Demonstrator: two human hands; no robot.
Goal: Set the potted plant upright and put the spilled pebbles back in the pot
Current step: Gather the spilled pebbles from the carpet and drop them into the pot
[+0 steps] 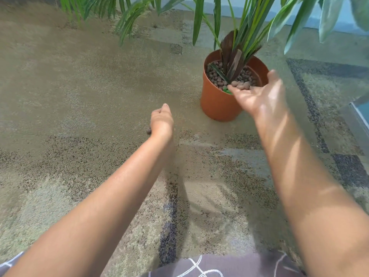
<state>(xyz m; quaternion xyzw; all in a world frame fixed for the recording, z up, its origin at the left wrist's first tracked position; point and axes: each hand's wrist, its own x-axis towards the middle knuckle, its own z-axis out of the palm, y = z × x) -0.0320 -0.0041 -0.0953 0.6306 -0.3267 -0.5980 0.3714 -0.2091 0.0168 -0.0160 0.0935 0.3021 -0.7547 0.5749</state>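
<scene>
The orange pot [217,104] stands upright on the carpet at the upper right, with a brown-stemmed plant [232,56] and brown pebbles [214,76] inside it. My right hand [257,92] is palm up over the pot's near rim, fingers spread, with several pebbles [242,85] resting on the fingers. My left hand [161,121] hovers low over the carpet to the left of the pot, fingers curled in. One loose pebble [148,130] lies on the carpet at its left edge; whether the hand holds anything is hidden.
Long green leaves [127,15] hang across the top of the view. The patterned beige and grey carpet [79,96] covers the floor. A pale wall [339,25] runs along the far right, and a glass or metal edge [359,114] shows at right.
</scene>
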